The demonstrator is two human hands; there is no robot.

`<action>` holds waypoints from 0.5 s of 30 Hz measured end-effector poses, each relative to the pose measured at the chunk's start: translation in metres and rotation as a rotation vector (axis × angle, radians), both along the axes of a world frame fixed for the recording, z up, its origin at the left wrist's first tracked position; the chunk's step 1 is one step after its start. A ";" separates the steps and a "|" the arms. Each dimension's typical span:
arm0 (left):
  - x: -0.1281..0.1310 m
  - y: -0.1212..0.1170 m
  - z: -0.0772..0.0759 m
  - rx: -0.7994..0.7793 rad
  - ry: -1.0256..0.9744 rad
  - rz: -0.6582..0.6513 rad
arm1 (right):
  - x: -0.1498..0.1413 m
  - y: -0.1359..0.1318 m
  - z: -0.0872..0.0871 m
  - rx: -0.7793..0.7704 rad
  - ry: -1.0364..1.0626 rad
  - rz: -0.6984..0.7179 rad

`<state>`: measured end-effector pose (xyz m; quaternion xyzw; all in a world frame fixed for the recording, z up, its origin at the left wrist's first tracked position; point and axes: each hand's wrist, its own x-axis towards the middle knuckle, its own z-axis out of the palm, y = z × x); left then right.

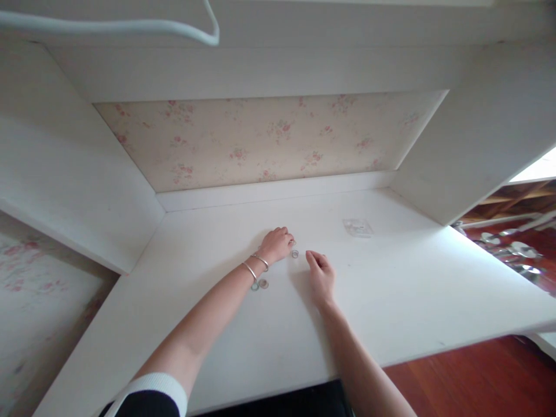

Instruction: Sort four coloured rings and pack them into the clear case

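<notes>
On the white desktop [234, 341], my left hand [277, 245] reaches in with its fingers curled down and pinched together. A small pale ring shows partly at its fingertips; the hand covers the rest. Just below those fingertips lies another small ring [295, 253], silvery-grey. My right hand [320, 278] is a little to the right, its fingers closed and the thumb side up; whatever is inside is hidden. Beside my left wrist, which wears two thin bracelets, lie a brownish ring [263, 284] and a greenish ring [254, 286].
A clear, flat plastic bag [358, 227] lies on the desktop toward the back right. White side panels [473, 127] and a floral-papered back wall [260, 139] enclose the desk. A white curved bar [130, 26] crosses the upper left. Shiny metal objects [521, 250] stand beyond the right edge.
</notes>
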<state>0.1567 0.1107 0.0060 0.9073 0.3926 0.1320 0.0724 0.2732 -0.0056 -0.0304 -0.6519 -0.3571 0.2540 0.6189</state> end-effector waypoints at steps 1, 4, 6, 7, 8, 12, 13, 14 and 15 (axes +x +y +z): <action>0.001 0.001 -0.001 -0.001 0.005 -0.002 | 0.000 0.000 0.000 0.000 -0.001 0.002; 0.002 0.003 -0.006 -0.006 0.013 -0.005 | -0.001 0.000 0.001 -0.008 -0.005 -0.003; 0.002 0.003 -0.008 -0.012 0.017 -0.007 | -0.001 0.000 0.002 -0.007 -0.006 -0.004; 0.001 0.003 -0.010 -0.017 0.020 -0.006 | -0.001 0.000 0.002 -0.003 -0.006 -0.001; 0.001 0.003 -0.011 -0.022 0.022 -0.006 | -0.001 0.000 0.002 0.001 -0.006 0.003; -0.002 0.003 -0.012 -0.039 0.028 -0.004 | 0.000 0.000 0.002 0.001 -0.012 0.019; -0.002 0.003 -0.012 -0.042 0.029 -0.004 | -0.001 0.000 0.002 -0.001 -0.016 0.020; -0.002 0.003 -0.012 -0.046 0.031 -0.003 | -0.001 0.000 0.002 -0.003 -0.019 0.021; -0.003 0.003 -0.011 -0.050 0.033 -0.003 | -0.001 0.000 0.002 -0.003 -0.023 0.024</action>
